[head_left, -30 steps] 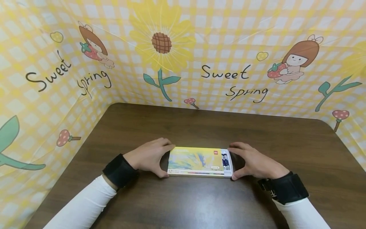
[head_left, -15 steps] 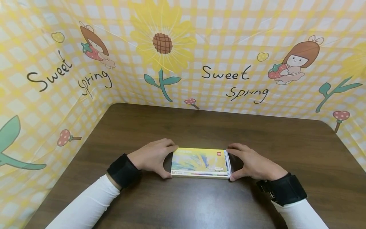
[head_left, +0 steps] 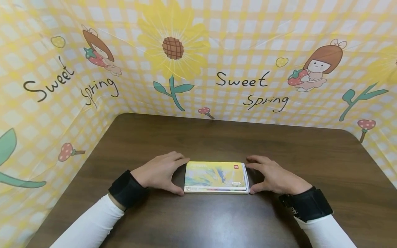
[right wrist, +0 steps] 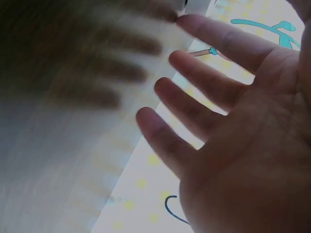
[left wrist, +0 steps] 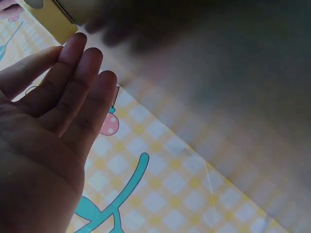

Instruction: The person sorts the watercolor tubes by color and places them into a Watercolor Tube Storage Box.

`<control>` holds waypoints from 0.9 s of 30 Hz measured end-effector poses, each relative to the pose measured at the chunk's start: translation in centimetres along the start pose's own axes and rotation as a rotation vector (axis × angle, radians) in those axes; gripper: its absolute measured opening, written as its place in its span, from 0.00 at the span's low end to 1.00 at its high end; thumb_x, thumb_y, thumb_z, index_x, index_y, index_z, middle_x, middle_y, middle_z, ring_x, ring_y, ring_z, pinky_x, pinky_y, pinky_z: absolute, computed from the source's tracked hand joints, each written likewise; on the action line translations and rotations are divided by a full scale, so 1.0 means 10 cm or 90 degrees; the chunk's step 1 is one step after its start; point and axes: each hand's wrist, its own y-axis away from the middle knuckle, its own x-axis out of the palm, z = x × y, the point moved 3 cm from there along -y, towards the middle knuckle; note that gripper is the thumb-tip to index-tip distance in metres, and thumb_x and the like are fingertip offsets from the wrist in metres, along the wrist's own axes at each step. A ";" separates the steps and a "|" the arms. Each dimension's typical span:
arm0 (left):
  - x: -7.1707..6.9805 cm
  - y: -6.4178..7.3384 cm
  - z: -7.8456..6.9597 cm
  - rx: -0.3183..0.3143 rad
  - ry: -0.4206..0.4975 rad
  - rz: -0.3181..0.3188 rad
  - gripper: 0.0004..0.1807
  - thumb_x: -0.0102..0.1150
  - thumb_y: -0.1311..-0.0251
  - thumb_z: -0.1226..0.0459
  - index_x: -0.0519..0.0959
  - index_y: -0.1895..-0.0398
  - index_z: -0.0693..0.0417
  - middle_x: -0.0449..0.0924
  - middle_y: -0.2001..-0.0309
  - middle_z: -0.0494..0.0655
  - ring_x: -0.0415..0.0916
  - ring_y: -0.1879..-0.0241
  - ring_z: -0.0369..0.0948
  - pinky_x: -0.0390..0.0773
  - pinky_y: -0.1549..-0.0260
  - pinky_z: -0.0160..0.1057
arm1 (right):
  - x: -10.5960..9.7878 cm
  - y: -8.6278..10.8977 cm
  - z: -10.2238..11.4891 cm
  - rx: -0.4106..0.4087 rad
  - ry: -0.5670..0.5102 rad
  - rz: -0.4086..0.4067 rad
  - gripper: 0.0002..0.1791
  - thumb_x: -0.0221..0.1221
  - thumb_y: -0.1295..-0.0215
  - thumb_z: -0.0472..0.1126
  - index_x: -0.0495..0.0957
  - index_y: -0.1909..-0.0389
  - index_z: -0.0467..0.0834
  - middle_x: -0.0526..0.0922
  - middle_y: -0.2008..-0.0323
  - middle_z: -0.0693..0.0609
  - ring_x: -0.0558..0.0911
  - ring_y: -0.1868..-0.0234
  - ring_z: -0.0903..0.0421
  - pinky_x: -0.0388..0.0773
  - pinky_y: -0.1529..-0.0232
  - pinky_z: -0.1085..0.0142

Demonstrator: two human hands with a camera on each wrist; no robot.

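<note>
A flat yellow cardboard box [head_left: 214,175] printed with pale brushstrokes and a "12" lies on the brown table. A narrow white edge of its inner tray [head_left: 247,181] shows at the right end. My left hand [head_left: 159,174] is at the box's left end, thumb and fingers spread by its two corners. At the right end, the thumb and forefinger of my right hand [head_left: 274,175] are by the tray's corners. In the left wrist view, the yellow box end [left wrist: 53,22] has a rounded notch near my fingertips. In the right wrist view, the fingers [right wrist: 189,90] are nearly straight.
The brown tabletop [head_left: 217,137] has rounded far corners. Yellow checked cloth [head_left: 242,41] with flowers and "Sweet Spring" lettering stands around its back and sides. Black bands [head_left: 128,189] circle both wrists.
The tray, with dark tubes showing at the right, has slid into the yellow sleeve until only a thin edge shows. My left hand first moved right with the sleeve, then slightly back left.
</note>
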 end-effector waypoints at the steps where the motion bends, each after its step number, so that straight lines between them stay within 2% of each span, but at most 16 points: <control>1: 0.00 0.00 0.00 0.006 -0.003 -0.006 0.56 0.77 0.50 0.35 0.71 0.24 0.59 0.76 0.32 0.56 0.74 0.33 0.50 0.80 0.37 0.52 | 0.00 0.00 0.00 -0.007 0.006 -0.005 0.45 0.77 0.44 0.58 0.76 0.29 0.40 0.66 0.22 0.38 0.65 0.23 0.32 0.67 0.32 0.30; 9: 0.01 -0.03 -0.04 0.035 -0.026 -0.031 0.51 0.78 0.48 0.39 0.74 0.27 0.60 0.78 0.35 0.56 0.76 0.36 0.49 0.82 0.40 0.50 | 0.01 -0.01 0.03 -0.032 0.025 -0.022 0.41 0.77 0.42 0.55 0.79 0.31 0.40 0.68 0.24 0.38 0.66 0.24 0.34 0.69 0.32 0.33; 27: 0.01 -0.09 -0.10 0.046 -0.025 -0.014 0.48 0.78 0.45 0.44 0.74 0.26 0.60 0.76 0.33 0.57 0.74 0.34 0.50 0.83 0.41 0.51 | 0.03 0.00 0.08 -0.046 0.041 -0.035 0.37 0.76 0.42 0.54 0.81 0.34 0.41 0.70 0.24 0.41 0.67 0.24 0.36 0.68 0.31 0.34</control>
